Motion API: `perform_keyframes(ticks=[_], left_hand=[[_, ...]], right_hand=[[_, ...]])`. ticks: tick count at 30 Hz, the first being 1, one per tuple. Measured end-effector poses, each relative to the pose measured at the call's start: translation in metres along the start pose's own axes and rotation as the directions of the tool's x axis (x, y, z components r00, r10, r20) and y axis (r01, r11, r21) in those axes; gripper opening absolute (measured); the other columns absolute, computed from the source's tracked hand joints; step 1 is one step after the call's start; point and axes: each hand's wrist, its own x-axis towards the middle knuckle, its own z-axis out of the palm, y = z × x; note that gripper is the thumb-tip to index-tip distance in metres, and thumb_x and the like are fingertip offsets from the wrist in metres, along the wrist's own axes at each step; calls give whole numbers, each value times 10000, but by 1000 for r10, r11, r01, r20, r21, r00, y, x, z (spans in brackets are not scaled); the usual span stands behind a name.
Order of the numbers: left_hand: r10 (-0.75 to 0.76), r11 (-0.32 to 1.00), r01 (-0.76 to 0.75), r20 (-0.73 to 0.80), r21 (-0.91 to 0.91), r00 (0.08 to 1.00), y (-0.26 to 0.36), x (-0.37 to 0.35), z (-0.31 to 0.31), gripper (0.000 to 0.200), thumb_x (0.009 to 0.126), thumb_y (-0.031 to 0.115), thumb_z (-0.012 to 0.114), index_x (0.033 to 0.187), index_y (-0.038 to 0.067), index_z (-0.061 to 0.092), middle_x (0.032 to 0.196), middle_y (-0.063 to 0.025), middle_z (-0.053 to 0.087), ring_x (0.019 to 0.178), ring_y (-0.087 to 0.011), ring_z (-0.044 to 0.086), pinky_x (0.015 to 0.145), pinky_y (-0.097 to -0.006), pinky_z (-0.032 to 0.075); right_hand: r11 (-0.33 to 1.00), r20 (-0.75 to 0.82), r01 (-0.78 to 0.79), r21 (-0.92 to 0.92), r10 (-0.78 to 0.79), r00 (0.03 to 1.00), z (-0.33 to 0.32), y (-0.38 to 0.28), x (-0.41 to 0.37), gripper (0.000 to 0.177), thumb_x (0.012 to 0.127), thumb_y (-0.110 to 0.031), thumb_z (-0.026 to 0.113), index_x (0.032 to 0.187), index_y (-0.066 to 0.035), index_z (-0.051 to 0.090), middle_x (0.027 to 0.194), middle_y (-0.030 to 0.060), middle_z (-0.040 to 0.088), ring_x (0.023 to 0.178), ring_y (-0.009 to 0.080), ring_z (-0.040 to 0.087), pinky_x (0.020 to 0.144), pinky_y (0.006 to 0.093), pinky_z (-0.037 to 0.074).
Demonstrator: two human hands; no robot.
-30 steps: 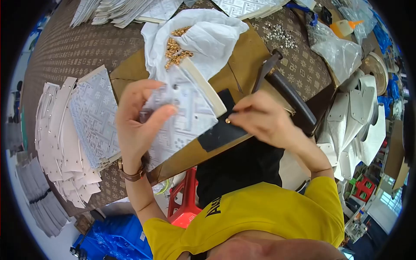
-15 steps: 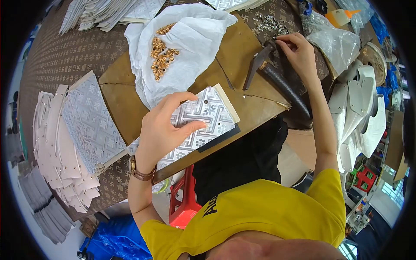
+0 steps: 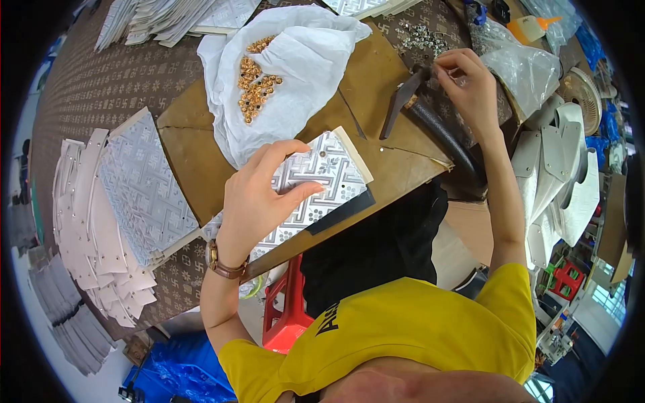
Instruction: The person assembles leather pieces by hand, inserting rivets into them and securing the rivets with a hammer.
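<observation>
My left hand (image 3: 259,195) grips a white and grey patterned piece (image 3: 329,178) by its edges, thumb on the near side and fingers on the far side. A small round stud shows near the piece's upper edge. My right hand (image 3: 470,87) is pinched beside a pile of silver studs (image 3: 422,40); anything between its fingertips is too small to make out. Just left of it lies a hammer (image 3: 437,124) with a black handle. Gold studs (image 3: 255,91) rest on white paper (image 3: 302,74) beyond my left hand.
A brown board (image 3: 396,161) lies under the piece. Stacked pale strips (image 3: 101,235) and a patterned panel (image 3: 144,185) are at the left. White parts (image 3: 554,168) hang at the right, near a plastic bag (image 3: 521,70) and an orange-tipped bottle (image 3: 527,28). A red stool (image 3: 285,316) stands below.
My right hand has shifted slightly right and its fingers have drawn together differently near the silver studs. My left hand still holds the patterned piece. The whole view has shifted slightly.
</observation>
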Motion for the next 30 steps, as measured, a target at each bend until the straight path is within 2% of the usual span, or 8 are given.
perform_keyframes(ticks=[4,6,9,14,17,22,25,30], left_hand=[[-23,1000,23,28,12,999,0,0,-1,507,753,163,944,1189,66,705,1140,-108,745,993,-266,721,910,-344,556],[-16,1000,15,32,22,999,1,1,0,507,754,164,943,1191,66,705,1144,-108,744,1001,-270,723,910,-348,558],[-9,999,7,32,49,999,1,0,-1,507,756,165,942,1193,66,705,1152,-110,744,1015,-278,728,910,-354,563],[14,997,-16,29,71,999,3,-1,-1,500,761,165,939,1192,67,706,1143,-110,743,1031,-291,732,904,-356,567],[19,998,-20,19,64,1000,3,-2,-1,495,761,162,938,1188,68,706,1132,-109,742,1031,-294,732,896,-354,567],[44,990,-44,3,136,999,5,-3,-1,496,762,173,936,1189,75,705,1096,-103,736,981,-312,734,830,-364,576],[64,982,-62,-5,178,998,5,-4,1,496,762,178,935,1191,85,705,1077,-100,732,942,-318,734,784,-371,581],[70,977,-66,-13,201,997,3,-4,2,464,798,258,905,1198,139,702,1028,-69,711,854,-318,721,691,-386,571]], right_hand=[[983,-42,155,102,-151,988,-16,-54,-12,137,873,44,765,992,-20,741,1038,73,728,883,177,697,775,287,544],[917,40,318,243,-337,941,-17,-84,-23,192,812,97,782,954,-22,733,1017,76,736,899,223,714,789,313,556],[840,129,317,440,-409,903,2,-108,-51,200,809,77,798,955,-38,725,965,78,729,870,268,707,773,345,558],[807,220,300,509,-459,861,26,-120,-71,205,824,42,815,986,-45,722,937,83,720,837,288,696,746,370,551],[819,289,185,543,-389,875,29,-119,-73,234,819,27,827,1008,-56,716,931,87,712,835,288,686,738,379,542],[832,286,202,517,-390,875,30,-122,-76,216,821,12,807,1005,-49,711,950,77,724,836,280,689,752,389,545],[753,258,563,340,-650,714,24,-121,-73,221,811,-15,790,1013,-39,704,995,81,737,879,281,692,767,403,546],[683,256,719,125,-723,642,13,-124,-86,279,780,-73,808,1033,-35,697,1072,88,745,936,283,693,781,411,546]])
